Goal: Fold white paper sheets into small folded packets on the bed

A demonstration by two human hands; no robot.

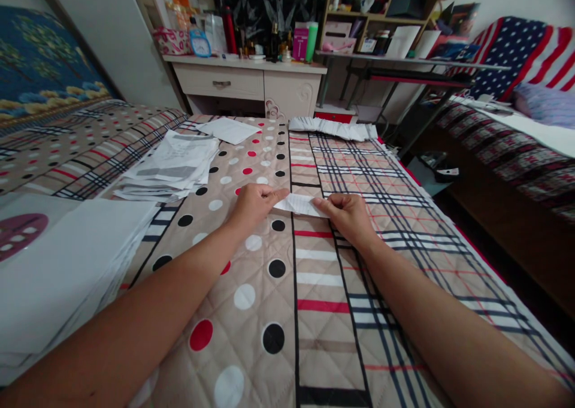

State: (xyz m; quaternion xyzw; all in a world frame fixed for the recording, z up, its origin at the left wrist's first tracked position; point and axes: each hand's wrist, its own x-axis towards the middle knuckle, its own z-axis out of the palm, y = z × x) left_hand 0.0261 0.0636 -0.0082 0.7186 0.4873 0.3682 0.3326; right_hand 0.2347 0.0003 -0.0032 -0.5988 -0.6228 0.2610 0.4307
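A small folded white paper (300, 204) lies between my two hands on the quilted bedspread (278, 312). My left hand (254, 204) pinches its left end with fingers pressed together. My right hand (345, 214) grips its right end, fingers curled over the edge. Both forearms stretch forward across the bed.
A loose pile of printed sheets (168, 168) lies at the left, a single sheet (230, 130) behind it. A stack of white paper (63, 276) sits at the near left. A row of folded papers (335, 129) lies at the bed's far edge. A dresser (247, 84) stands behind, another bed (507, 150) to the right.
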